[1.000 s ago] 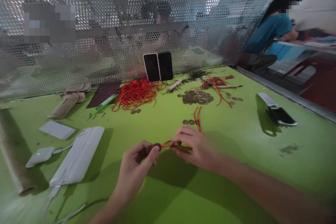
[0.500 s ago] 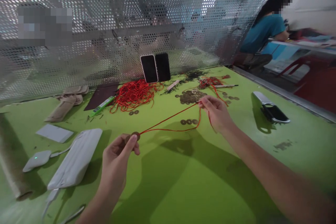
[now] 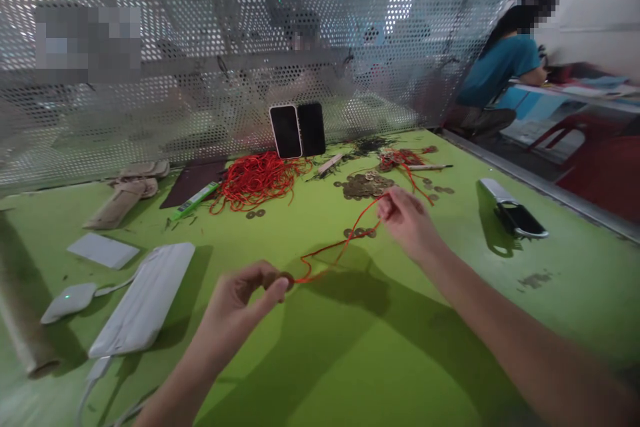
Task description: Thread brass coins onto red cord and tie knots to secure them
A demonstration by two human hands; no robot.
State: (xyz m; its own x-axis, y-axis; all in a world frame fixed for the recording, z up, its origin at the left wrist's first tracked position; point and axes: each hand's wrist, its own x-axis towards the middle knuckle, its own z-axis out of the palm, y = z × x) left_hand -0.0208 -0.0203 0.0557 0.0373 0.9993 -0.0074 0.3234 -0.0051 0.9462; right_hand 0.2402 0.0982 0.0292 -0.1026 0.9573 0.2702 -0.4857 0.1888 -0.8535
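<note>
Between thumb and fingers, my left hand (image 3: 250, 303) pinches a round brown coin (image 3: 285, 279). A red cord (image 3: 345, 248) runs from that coin, hanging slack and curved, up to my right hand (image 3: 407, 217), whose fingers are closed on it. Below the cord, a short row of coins (image 3: 360, 233) lies on the green table. Just behind my right hand is a pile of coins (image 3: 364, 185). A large heap of red cords (image 3: 260, 179) lies further left, with two coins (image 3: 255, 214) in front of it.
On the left are a white power bank (image 3: 145, 300), a white card (image 3: 103, 251) and a cardboard tube (image 3: 27, 320). Two phones (image 3: 299, 131) lean on the perforated metal screen (image 3: 200, 100). A shaver-like device (image 3: 515, 210) lies right. A person (image 3: 510, 67) sits beyond.
My left hand has moved right and slightly down with the coin, closer to my right hand. The cord, nearly taut before, now sags. My right hand's fingers have curled in more.
</note>
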